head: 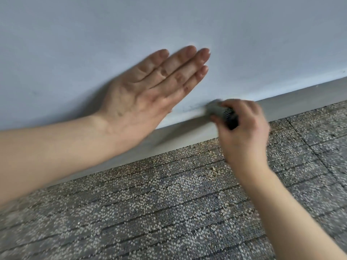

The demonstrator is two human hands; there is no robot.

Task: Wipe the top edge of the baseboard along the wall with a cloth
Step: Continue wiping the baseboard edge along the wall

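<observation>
Pale wall above speckled carpet, seen from close to the floor.

The wall (244,34), a matt bluish grey with a few faint smudges, fills the view from 9 o'clock through 12 to 2 o'clock. A plain grey baseboard (304,99) slants along its foot, rising toward 3 o'clock. The carpet (169,212) takes the lower half, from 7 to 4 o'clock. It has a looped pile in grey and beige with dark ribbed lines, and tile seams show toward 3 and 4 o'clock. A tan-tinged strip runs next to the baseboard. The light is soft and even.

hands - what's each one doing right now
left hand: open, fingers straight, flat on the wall
right hand: grips the cloth at the baseboard top edge
</observation>
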